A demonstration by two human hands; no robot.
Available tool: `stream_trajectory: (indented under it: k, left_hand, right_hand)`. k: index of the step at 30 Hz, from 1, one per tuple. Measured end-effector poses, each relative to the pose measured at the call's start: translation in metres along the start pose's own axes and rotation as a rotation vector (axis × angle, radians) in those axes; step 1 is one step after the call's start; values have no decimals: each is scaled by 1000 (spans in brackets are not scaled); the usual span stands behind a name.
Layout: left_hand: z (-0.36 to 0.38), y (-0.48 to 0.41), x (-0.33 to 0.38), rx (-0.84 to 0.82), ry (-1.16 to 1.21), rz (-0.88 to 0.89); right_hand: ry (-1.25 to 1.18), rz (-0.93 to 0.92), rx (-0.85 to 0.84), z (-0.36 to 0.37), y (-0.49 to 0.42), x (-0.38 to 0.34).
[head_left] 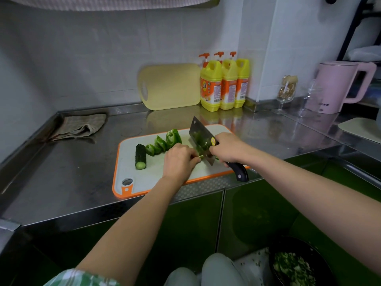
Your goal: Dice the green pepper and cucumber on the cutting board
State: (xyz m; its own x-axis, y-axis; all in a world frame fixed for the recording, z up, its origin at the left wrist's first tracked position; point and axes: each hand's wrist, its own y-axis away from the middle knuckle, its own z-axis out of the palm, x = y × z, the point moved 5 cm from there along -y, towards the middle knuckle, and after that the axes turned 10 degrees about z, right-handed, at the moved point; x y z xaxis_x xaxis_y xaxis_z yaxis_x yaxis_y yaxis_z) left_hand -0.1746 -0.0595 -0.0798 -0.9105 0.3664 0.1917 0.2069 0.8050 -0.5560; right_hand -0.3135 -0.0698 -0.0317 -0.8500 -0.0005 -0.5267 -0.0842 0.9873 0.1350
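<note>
Your right hand [226, 150] grips the cleaver [201, 139], its blade just beside your left hand [179, 161]. That hand, curled, pinches a small green piece [198, 156] on the cutting board [144, 178]

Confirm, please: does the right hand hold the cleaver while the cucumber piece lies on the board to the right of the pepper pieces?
Not quite: in the head view the cucumber piece lies left of the pepper pieces, not right; the right hand does hold the cleaver.
</note>
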Motion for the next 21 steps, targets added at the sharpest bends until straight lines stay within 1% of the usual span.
stream_trajectory:
  k: [3, 11, 16, 21]
  left_hand:
    - [0, 0, 2, -5, -17, 15]
    - [0, -1, 4, -10, -40, 48]
    - [-3, -2, 3, 37, -29, 50]
    - [-4, -1, 4, 29, -24, 51]
  right_hand:
    - [36, 12, -10, 0, 3, 1]
    - [275, -2, 14, 4, 14, -3]
    - [270, 31, 10, 14, 9, -4]
    - [297, 54, -27, 18, 1, -11]
